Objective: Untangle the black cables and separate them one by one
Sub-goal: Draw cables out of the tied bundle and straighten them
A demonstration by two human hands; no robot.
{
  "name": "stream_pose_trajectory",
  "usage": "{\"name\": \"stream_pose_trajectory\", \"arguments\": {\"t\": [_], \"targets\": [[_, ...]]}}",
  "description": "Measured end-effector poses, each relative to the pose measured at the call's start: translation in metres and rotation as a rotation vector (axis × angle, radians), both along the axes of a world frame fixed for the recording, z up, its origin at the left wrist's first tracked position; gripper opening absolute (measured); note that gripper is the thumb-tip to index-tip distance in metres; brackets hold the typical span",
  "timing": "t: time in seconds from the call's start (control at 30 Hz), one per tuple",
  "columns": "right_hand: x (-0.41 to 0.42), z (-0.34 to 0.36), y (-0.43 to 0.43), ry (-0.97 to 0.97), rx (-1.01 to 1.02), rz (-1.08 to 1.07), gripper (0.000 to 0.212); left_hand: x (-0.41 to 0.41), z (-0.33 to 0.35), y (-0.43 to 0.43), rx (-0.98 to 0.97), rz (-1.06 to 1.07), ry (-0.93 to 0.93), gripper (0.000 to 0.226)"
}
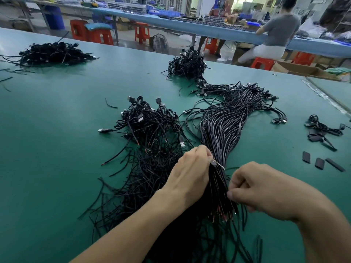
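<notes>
One wide green desk (pixel 57 149) fills most of the frame. Beyond it, across the top, runs a long blue bench (pixel 190 25) where a person (pixel 275 35) sits on a red stool (pixel 263 62), back turned.

A thick bundle of black cables (pixel 222 126) stretches from the lower centre up toward the right, its plug ends fanned out at the upper right. Left of it lies a loose heap (pixel 148 130) of tangled black cables, touching the bundle near the bottom. Two more piles sit farther off, one at the upper left (pixel 51 54) and one at the upper centre (pixel 188 63). A small cluster of cables (pixel 321 130) lies well apart at the right edge.

An open cardboard box (pixel 296 70) stands on the floor past the desk's right corner; its contents cannot be made out. Blue bins (pixel 167 13) line the bench, their contents too small to tell.

The left hand (pixel 190 173) has its grip clamped on the bundle's narrow neck, at a thin pale wire tie (pixel 218 165). The right hand (pixel 252 186), just below and to the right, has its grip curled, thumb and forefinger pinching strands at the bundle's bare-wire end. The bundle runs between both grips.

Three short black sleeve pieces (pixel 319 163) lie at the right.
</notes>
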State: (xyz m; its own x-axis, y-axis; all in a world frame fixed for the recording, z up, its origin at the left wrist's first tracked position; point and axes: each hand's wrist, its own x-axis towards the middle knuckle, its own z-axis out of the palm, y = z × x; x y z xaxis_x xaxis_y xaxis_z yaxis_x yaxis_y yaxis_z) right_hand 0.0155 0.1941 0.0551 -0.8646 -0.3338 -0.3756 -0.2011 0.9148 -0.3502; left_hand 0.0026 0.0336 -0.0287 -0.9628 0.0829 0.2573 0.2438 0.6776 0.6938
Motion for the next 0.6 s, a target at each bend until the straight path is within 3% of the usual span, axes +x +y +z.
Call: {"name": "stream_pose_trajectory", "arguments": {"t": [0.13, 0.23, 0.37, 0.47, 0.57, 0.6], "targets": [[0.004, 0.014, 0.016, -0.009, -0.072, -0.047, 0.019, 0.001, -0.001, 0.0, 0.025, 0.009, -0.001, 0.02], [0.013, 0.03, 0.013, 0.033, -0.22, -0.025, 0.006, -0.004, -0.004, -0.001, 0.026, 0.053, 0.018, 0.017], [0.011, 0.027, 0.004, 0.248, -0.314, -0.166, 0.009, -0.006, -0.004, -0.002, -0.012, 0.025, 0.007, 0.014], [0.004, 0.011, -0.001, 0.184, -0.328, -0.286, 0.01, -0.005, 0.003, -0.002, 0.02, 0.042, 0.001, 0.013], [-0.003, 0.0, -0.003, 0.179, -0.472, -0.391, 0.008, 0.0, 0.016, -0.002, -0.027, 0.124, 0.162, 0.015], [-0.006, -0.004, -0.001, 0.225, -0.458, -0.367, 0.011, 0.004, 0.022, -0.002, -0.063, 0.13, 0.218, 0.028]]}}
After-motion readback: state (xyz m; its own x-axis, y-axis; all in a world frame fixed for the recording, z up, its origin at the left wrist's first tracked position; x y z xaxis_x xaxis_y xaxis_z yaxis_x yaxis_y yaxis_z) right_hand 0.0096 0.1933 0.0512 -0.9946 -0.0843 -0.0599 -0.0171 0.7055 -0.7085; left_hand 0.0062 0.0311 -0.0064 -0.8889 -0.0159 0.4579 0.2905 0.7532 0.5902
